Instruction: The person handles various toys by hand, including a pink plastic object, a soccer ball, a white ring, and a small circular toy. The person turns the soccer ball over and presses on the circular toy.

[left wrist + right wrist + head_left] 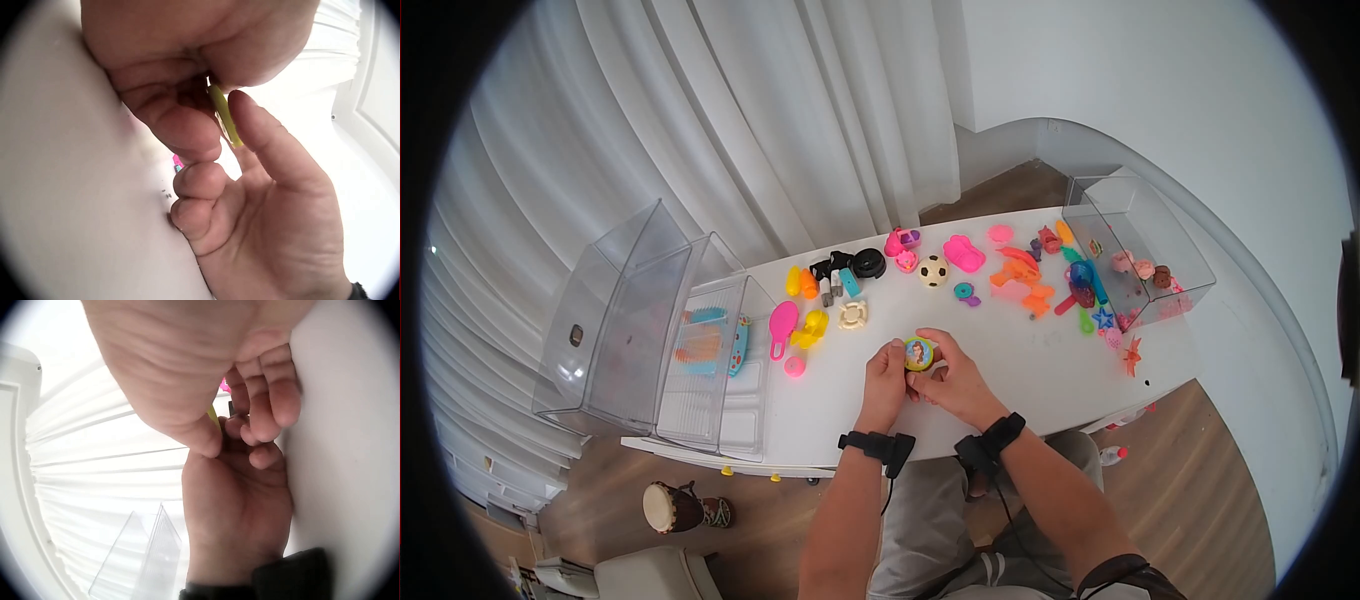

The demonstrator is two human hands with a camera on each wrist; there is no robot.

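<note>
A small round disc [918, 353] with a yellow-green rim and a cartoon figure on its face is held up between both hands over the table's front part. My left hand [885, 380] grips its left side between thumb and curled fingers. From the other side, my right hand [963, 388] pinches it, the thumb against the rim. Edge-on in the left wrist view, the yellow disc [225, 115] stands beside the right thumb. Only a yellow sliver of it shows in the right wrist view, the rest hidden behind the right thumb.
On the white table [830, 390] lie a pink hand mirror shape [783, 327], a yellow toy [810, 328], a cream ring [853, 315], a small football [933, 271] and several coloured toys at the right. Clear plastic boxes stand at the left [625, 330] and right [1150, 240] ends.
</note>
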